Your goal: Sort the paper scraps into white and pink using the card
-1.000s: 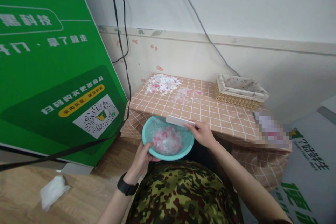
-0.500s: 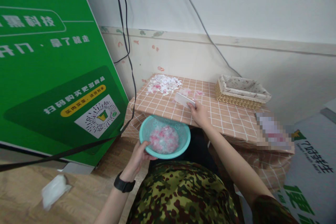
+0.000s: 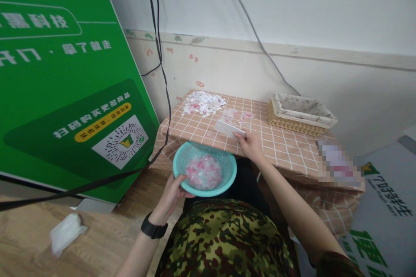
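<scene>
My left hand (image 3: 175, 190) grips the rim of a turquoise plastic colander (image 3: 230, 177), thumb over the edge. Pink and white petal-like bits (image 3: 204, 172) fill its bottom. The colander is below the table's front edge, close to my body. In my right hand (image 3: 249, 143) is a flat white rectangular card or scraper (image 3: 227, 129), pinched at its right end and held low over the cloth. Thin pinkish bits (image 3: 231, 115) lie scattered just behind it. A heap of white and some pink flakes (image 3: 204, 103) sits at the table's back left.
A checked brown cloth covers the table (image 3: 286, 151). A lined wicker basket (image 3: 300, 114) stands at the back right, with a blurred flat item (image 3: 339, 164) near the right corner. Black cables (image 3: 159, 47) hang beside the green panel (image 3: 65, 95). A white plastic bag (image 3: 66, 233) lies on the floor.
My right hand has drawn the white card slightly toward the table's front edge, and its angle is flatter. The left hand and colander have hardly moved.
</scene>
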Demonstrator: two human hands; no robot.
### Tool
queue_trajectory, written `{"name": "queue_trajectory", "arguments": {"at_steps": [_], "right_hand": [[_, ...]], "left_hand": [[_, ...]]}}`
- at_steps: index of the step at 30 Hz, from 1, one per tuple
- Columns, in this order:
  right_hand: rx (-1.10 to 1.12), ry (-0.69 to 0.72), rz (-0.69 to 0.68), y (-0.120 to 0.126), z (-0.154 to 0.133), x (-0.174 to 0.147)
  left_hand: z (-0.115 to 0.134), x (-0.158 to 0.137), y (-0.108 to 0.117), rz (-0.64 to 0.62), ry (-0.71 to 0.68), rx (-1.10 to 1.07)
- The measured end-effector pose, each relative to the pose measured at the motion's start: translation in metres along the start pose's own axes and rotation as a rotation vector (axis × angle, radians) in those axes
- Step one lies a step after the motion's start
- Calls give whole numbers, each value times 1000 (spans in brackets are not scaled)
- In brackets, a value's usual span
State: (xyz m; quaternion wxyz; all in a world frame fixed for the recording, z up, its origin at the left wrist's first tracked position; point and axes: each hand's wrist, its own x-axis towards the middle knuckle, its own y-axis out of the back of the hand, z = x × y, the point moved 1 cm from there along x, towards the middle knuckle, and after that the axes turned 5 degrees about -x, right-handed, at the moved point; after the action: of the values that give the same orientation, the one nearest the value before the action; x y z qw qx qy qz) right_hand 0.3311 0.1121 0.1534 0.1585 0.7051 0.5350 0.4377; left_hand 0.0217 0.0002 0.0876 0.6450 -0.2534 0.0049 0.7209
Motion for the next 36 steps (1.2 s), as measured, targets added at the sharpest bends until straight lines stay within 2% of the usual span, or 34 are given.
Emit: {"name": "queue_trajectory", "arguments": {"at_steps": [5, 11, 16, 21, 24, 29, 36], "right_hand": [[-1, 40, -53, 3, -3, -6], [16, 97, -105, 11, -28, -31], [124, 136, -181, 16, -41, -44], [60, 22, -37, 8, -34, -30], [4, 24, -13, -4, -31, -16], [19, 101, -94, -17, -32, -9], [156, 189, -256, 0, -50, -27]], "left_hand": [[0, 0, 1, 21, 5, -33], [2, -1, -1, 31, 21, -40], [1, 0, 0, 26, 14, -60], [0, 1, 3, 28, 10, -59], [0, 1, 4, 38, 1, -56], [0, 1, 5, 54, -8, -57], [0, 1, 6, 58, -11, -32]]}}
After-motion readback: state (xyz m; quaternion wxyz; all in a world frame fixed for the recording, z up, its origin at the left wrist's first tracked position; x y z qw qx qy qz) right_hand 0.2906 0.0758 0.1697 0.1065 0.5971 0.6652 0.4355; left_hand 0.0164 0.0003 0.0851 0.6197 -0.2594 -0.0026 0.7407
